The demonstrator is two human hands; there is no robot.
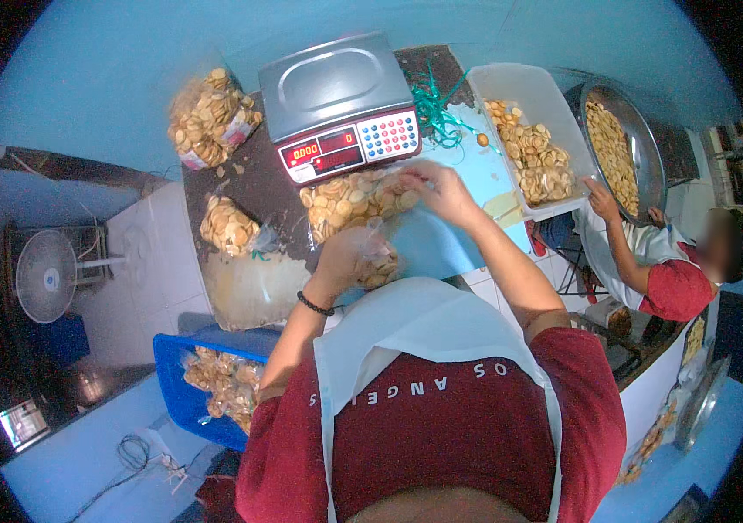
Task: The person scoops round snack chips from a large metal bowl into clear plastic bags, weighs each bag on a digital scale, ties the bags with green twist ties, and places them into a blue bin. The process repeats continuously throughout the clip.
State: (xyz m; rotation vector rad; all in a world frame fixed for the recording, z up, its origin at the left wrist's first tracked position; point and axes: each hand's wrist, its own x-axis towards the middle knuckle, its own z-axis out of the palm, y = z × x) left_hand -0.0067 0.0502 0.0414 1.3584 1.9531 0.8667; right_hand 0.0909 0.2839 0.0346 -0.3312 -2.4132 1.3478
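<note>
My left hand (344,256), with a dark beaded bracelet at the wrist, is closed around the gathered plastic of a small bag of round crackers (381,267) close to my apron. My right hand (446,196) hovers at the right end of a larger clear bag of crackers (338,208), thumb and fingers drawn together. Blur hides whether anything is pinched there. That larger bag lies on the table just below the digital scale (338,98), whose metal pan bears nothing. A tied bag of crackers (229,225) rests left of my hands.
A big cracker bag (211,121) stands left of the scale; green ribbon (436,108) lies tangled on its right. Farther right are a plastic bin (521,78) and a metal basin (655,163), both with crackers. A co-worker (678,281) sits there. A blue crate (172,386) holds bagged crackers.
</note>
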